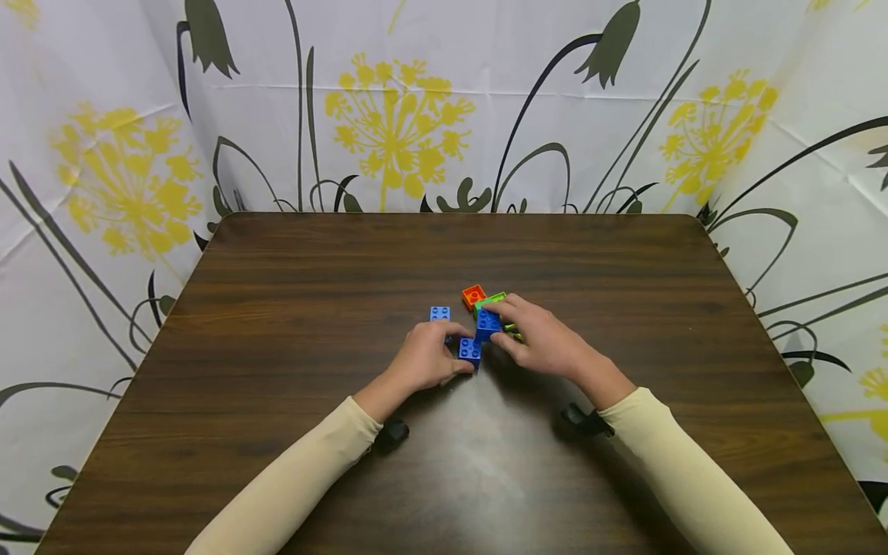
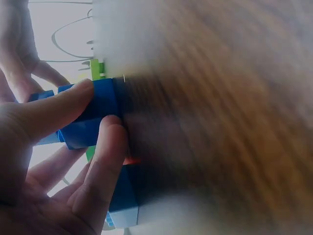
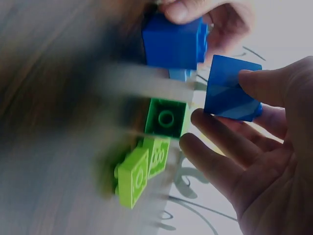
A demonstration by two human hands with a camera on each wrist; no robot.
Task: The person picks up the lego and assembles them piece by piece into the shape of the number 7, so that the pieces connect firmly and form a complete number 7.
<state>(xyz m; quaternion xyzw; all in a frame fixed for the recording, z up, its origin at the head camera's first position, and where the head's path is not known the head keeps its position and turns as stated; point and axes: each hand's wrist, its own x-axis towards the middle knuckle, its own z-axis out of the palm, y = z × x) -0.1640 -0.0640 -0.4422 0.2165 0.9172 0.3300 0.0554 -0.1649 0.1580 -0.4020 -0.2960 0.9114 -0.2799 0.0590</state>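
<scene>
My left hand [image 1: 422, 356] pinches a blue toy brick [image 1: 469, 351] between thumb and fingers, studs up, low over the table. Just beyond it, my right hand [image 1: 551, 339] grips a second blue toy brick [image 1: 489, 322] between thumb and fingertips, raised higher than the first. The right wrist view shows a gap between the held brick [image 3: 232, 90] and the left hand's brick [image 3: 171, 41]. A lighter blue brick [image 1: 440, 313] stands on the table behind the left hand, partly hidden by it.
An orange-red brick [image 1: 474, 296] lies open side up behind the hands. Beside it are a dark green brick [image 3: 166, 117] and lime green bricks [image 3: 134, 178], partly covered by the right hand in the head view. A patterned curtain [image 1: 444, 108] hangs behind the brown wooden table [image 1: 312, 270].
</scene>
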